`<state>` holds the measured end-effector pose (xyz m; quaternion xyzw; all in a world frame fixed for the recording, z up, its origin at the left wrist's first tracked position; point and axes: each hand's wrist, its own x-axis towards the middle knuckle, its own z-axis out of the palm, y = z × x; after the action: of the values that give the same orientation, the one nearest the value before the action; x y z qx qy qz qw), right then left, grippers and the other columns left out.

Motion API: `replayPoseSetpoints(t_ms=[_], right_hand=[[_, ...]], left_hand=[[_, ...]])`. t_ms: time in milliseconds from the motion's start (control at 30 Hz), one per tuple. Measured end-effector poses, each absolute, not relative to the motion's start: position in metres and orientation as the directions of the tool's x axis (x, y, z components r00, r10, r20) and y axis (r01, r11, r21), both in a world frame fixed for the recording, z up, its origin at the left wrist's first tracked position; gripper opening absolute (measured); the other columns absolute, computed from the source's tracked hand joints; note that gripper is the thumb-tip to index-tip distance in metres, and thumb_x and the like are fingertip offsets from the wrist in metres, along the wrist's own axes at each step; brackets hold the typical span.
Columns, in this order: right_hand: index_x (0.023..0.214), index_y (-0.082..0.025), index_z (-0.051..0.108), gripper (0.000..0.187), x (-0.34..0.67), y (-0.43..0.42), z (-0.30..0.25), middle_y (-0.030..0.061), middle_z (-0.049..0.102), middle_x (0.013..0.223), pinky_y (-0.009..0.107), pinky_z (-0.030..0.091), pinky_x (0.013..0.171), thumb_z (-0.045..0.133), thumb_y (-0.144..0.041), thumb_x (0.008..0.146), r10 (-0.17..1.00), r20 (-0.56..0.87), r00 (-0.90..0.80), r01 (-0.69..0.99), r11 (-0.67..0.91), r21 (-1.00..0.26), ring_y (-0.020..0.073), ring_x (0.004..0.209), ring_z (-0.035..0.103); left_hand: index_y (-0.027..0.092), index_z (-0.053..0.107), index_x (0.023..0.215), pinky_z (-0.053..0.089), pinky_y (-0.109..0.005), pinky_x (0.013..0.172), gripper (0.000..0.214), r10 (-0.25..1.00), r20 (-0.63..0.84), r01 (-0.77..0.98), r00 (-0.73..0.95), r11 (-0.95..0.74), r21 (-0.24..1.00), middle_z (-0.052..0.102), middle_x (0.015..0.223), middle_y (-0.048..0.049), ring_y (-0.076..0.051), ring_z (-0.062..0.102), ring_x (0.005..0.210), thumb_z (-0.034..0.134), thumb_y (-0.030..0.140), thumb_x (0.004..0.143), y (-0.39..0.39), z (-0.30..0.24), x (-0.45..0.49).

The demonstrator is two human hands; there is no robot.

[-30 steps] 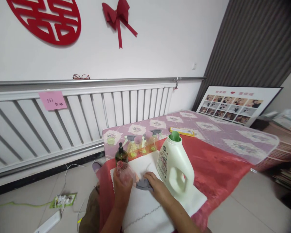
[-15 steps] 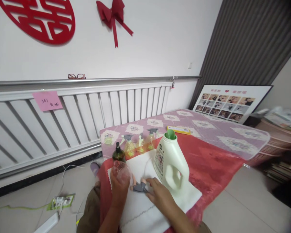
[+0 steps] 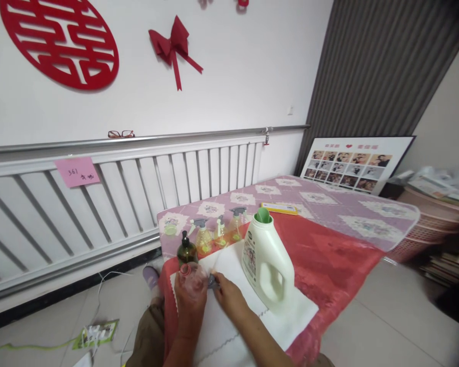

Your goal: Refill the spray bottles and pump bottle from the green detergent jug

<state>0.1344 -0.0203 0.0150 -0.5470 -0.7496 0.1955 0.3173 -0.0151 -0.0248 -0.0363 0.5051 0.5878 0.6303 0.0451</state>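
My left hand (image 3: 191,308) is wrapped round a clear, pinkish bottle (image 3: 195,279) with an uncapped neck, tilted toward me. My right hand (image 3: 229,294) grips a grey spray trigger head (image 3: 213,281) just to the right of that bottle, apart from its neck. A thin pale tube (image 3: 221,252) seems to run up from the head. Beyond my left hand stands a dark green pump bottle (image 3: 186,251). To the right of my right hand is a large pale green detergent jug (image 3: 270,265) with a green cup (image 3: 263,215) in its mouth.
Several clear spray bottles (image 3: 204,237) line the back of the white cloth (image 3: 245,326), which lies over red fabric (image 3: 321,255). A yellow-edged packet (image 3: 279,208) lies on the purple patterned table cover (image 3: 317,199). Behind is a white radiator (image 3: 176,176); cables lie on the floor.
My right hand has moved left and away from me with the spray trigger head, closer to the bottle. My left hand still holds the bottle. The view has tilted up slightly.
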Motion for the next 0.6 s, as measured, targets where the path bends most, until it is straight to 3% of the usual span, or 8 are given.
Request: replayPoseSetpoints(t_ms=[100, 300, 467, 533, 600], right_hand=[[0.112, -0.023, 0.062, 0.04, 0.145, -0.03, 0.021, 0.0057, 0.072, 0.109, 0.03, 0.052, 0.085, 0.054, -0.011, 0.075, 0.922, 0.33, -0.2, 0.658, 0.376, -0.652, 0.0196, 0.096, 0.068], [0.1, -0.022, 0.062, 0.021, 0.19, -0.068, 0.046, 0.0058, 0.069, 0.089, 0.032, 0.054, 0.074, 0.045, -0.027, 0.088, 0.9, 0.433, -0.042, 0.643, 0.356, -0.678, 0.0196, 0.078, 0.066], [0.09, -0.024, 0.061, 0.013, 0.234, -0.104, 0.07, 0.0032, 0.065, 0.084, 0.031, 0.051, 0.072, 0.053, -0.034, 0.087, 0.778, 0.589, 0.217, 0.609, 0.364, -0.705, 0.0192, 0.077, 0.063], [0.095, -0.023, 0.059, 0.02, 0.249, -0.108, 0.076, 0.0052, 0.065, 0.092, 0.035, 0.05, 0.076, 0.057, -0.039, 0.083, 0.715, 0.569, 0.406, 0.588, 0.272, -0.761, 0.021, 0.082, 0.062], [0.106, -0.021, 0.057, 0.035, 0.261, -0.104, 0.079, 0.0087, 0.063, 0.106, 0.039, 0.049, 0.08, 0.061, -0.045, 0.08, 0.687, 0.463, 0.56, 0.509, 0.156, -0.847, 0.0235, 0.09, 0.061]], left_hand=[[0.017, 0.024, 0.142, 0.046, -0.05, 0.101, 0.085, 0.69, 0.622, 0.588, -0.37, -0.344, 0.732, 0.047, 0.136, -0.022, -0.035, 0.051, 0.124, 0.068, 0.035, 0.072, -0.031, -0.034, -0.012], [0.017, 0.024, 0.144, 0.043, -0.051, 0.105, 0.09, 0.728, 0.686, 0.602, 0.0, -0.547, 0.581, 0.048, 0.138, -0.0198, -0.035, 0.047, 0.128, 0.07, 0.024, 0.067, -0.044, -0.033, -0.008], [0.021, 0.017, 0.148, 0.036, -0.054, 0.11, 0.104, 0.783, 0.609, 0.503, 0.126, -0.579, 0.642, 0.042, 0.145, -0.0161, -0.038, 0.039, 0.134, 0.072, 0.02, 0.061, -0.048, -0.03, -0.002], [0.021, 0.014, 0.149, 0.032, -0.052, 0.113, 0.105, 0.823, 0.549, 0.487, 0.147, -0.543, 0.684, 0.037, 0.149, -0.0152, -0.038, 0.033, 0.138, 0.071, 0.019, 0.061, -0.051, -0.026, 0.006], [0.019, 0.012, 0.149, 0.032, -0.05, 0.114, 0.104, 0.861, 0.485, 0.484, 0.154, -0.494, 0.722, 0.034, 0.151, -0.0164, -0.037, 0.031, 0.14, 0.07, 0.018, 0.062, -0.055, -0.022, 0.015]])
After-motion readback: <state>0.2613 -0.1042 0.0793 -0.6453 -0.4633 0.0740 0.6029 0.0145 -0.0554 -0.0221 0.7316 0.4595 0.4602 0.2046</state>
